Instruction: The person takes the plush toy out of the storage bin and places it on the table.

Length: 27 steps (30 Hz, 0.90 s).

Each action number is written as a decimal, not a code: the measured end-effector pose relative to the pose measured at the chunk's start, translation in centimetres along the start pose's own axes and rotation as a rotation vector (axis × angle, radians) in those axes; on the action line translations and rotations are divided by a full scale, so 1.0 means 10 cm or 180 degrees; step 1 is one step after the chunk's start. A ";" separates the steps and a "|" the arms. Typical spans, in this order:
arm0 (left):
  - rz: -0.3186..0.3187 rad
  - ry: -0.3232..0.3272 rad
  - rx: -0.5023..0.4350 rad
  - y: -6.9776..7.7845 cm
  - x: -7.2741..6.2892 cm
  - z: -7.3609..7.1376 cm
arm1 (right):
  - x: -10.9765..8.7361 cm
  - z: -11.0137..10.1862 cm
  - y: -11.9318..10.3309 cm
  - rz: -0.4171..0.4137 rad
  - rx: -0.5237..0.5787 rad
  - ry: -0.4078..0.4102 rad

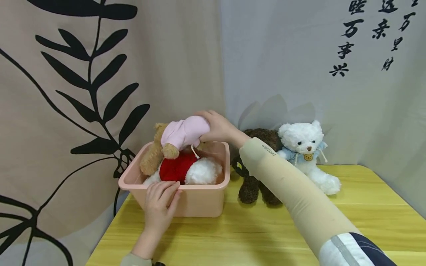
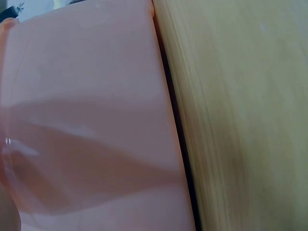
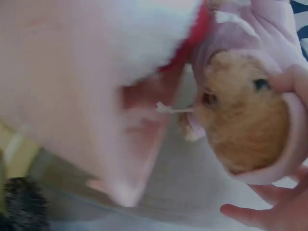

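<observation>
My right hand [image 1: 217,127] grips the hooded head of a light-brown teddy bear [image 1: 186,132] in a pink hoodie, above the pink plastic tub [image 1: 203,201]. In the right wrist view the bear's furry face [image 3: 243,115] shows inside the hood, with the thumb at its cheek. Inside the tub lies a white plush toy [image 1: 203,171] in a red top, partly beneath the bear. My left hand [image 1: 159,203] holds the tub's front rim, fingers over the edge; the left wrist view shows mostly the tub's outer wall [image 2: 91,96].
A white teddy bear [image 1: 301,138] in blue sits on the wooden table [image 1: 213,244] at right. Beside it, a dark-brown plush toy [image 1: 263,136] is partly hidden by my right arm. Printed curtains [image 1: 186,55] hang close behind.
</observation>
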State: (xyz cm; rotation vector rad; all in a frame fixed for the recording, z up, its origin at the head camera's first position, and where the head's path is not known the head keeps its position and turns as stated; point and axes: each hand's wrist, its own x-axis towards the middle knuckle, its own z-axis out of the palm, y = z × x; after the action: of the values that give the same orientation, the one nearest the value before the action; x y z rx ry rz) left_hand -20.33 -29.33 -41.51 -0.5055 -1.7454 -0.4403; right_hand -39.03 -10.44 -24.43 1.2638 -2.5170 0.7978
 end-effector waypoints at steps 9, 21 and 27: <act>0.0045 0.0082 0.0003 -0.03 0.01 0.01 | 0.06 -0.55 -0.33 -0.0370 0.0526 0.1306; -0.0013 -0.0023 0.0039 -0.07 0.04 -0.04 | 0.03 -0.92 -0.41 0.0171 0.0723 0.1401; 0.0003 -0.0056 0.0026 -0.01 -0.01 0.00 | -0.01 -0.61 -0.19 0.0087 0.0522 0.1295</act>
State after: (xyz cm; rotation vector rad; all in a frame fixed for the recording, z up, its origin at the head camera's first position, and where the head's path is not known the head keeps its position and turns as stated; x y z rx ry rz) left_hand -20.38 -29.40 -41.59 -0.5056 -1.7631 -0.4290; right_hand -37.73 -7.86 -18.68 0.9899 -2.1818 1.1561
